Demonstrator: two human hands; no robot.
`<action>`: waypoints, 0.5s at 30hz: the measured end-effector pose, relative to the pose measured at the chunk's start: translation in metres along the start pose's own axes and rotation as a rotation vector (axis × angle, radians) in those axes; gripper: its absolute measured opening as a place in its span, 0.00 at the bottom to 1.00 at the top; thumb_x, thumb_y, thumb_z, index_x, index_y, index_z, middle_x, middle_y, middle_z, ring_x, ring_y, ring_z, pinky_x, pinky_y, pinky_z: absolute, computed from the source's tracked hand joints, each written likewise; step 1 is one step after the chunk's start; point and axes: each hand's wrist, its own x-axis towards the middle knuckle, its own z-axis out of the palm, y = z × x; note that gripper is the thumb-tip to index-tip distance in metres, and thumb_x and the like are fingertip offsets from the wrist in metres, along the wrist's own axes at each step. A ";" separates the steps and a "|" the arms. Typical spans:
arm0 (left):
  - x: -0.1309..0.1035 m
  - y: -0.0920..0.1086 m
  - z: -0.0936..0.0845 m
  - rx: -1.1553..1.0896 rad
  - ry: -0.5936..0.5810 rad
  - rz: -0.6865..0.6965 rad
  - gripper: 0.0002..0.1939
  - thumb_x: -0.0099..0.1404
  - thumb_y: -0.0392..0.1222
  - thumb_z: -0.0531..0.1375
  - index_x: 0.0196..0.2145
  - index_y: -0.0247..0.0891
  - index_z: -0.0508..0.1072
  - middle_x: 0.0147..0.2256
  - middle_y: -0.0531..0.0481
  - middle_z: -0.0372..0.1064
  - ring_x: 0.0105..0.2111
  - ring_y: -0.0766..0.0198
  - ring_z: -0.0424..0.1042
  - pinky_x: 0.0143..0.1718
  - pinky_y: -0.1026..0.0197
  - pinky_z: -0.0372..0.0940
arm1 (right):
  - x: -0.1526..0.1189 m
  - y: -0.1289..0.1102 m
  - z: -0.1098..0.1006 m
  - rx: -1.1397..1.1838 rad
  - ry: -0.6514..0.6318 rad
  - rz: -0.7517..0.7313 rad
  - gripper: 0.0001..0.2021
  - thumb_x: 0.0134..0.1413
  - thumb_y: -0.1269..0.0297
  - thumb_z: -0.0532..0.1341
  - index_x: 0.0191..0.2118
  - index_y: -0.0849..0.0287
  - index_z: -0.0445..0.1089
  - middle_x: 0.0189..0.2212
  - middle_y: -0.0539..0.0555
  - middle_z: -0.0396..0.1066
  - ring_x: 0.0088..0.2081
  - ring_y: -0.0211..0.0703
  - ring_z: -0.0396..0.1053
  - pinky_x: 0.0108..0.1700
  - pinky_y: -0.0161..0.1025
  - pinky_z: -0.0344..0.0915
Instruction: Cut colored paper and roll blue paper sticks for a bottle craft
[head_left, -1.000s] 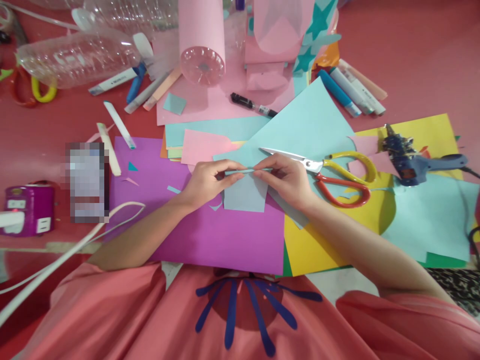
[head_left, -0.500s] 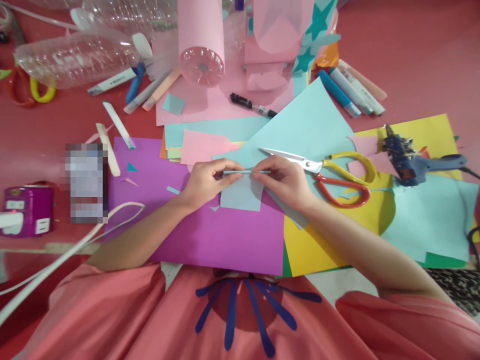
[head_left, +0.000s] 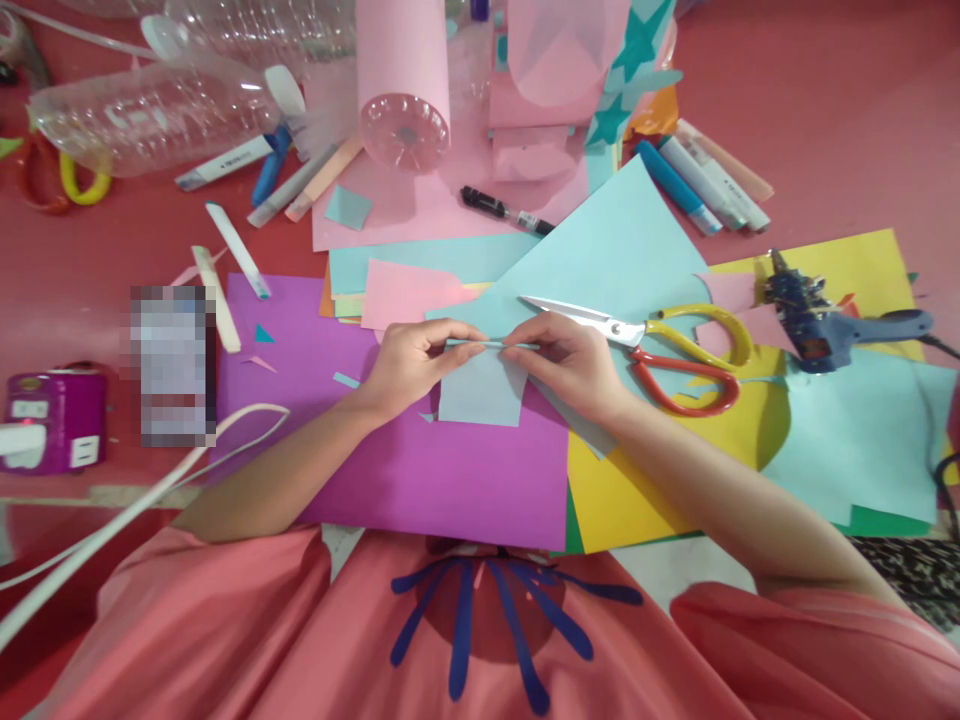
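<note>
Strip of pale blue paper [head_left: 493, 344], seen edge-on. Sits between left hand [head_left: 409, 370] and right hand [head_left: 579, 365], clamped near either end by thumb and fingers of each. Has light blue piece [head_left: 481, 395] just below, over purple sheet [head_left: 450, 480]; cannot tell whether joined. Just beside right hand, scissors [head_left: 616, 329] with yellow and red handles.
</note>
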 end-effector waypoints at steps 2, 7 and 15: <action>0.000 0.000 0.000 0.003 0.004 -0.003 0.18 0.62 0.58 0.61 0.31 0.40 0.80 0.25 0.53 0.76 0.18 0.73 0.59 0.20 0.66 0.56 | 0.000 0.000 0.000 0.001 -0.001 0.016 0.02 0.50 0.67 0.63 0.29 0.57 0.74 0.28 0.50 0.75 0.29 0.38 0.71 0.32 0.37 0.69; 0.000 -0.001 -0.001 -0.012 0.005 -0.015 0.18 0.62 0.57 0.61 0.33 0.40 0.81 0.28 0.51 0.78 0.21 0.71 0.65 0.22 0.66 0.58 | 0.000 0.001 -0.001 0.024 0.002 0.031 0.02 0.49 0.66 0.64 0.29 0.57 0.74 0.27 0.50 0.75 0.29 0.38 0.70 0.33 0.39 0.69; -0.001 -0.001 -0.001 -0.094 -0.020 -0.055 0.18 0.63 0.56 0.61 0.37 0.41 0.82 0.32 0.49 0.80 0.26 0.67 0.71 0.26 0.65 0.62 | 0.001 0.000 -0.003 0.040 0.011 0.049 0.07 0.52 0.59 0.66 0.30 0.56 0.73 0.26 0.50 0.74 0.29 0.39 0.71 0.30 0.40 0.68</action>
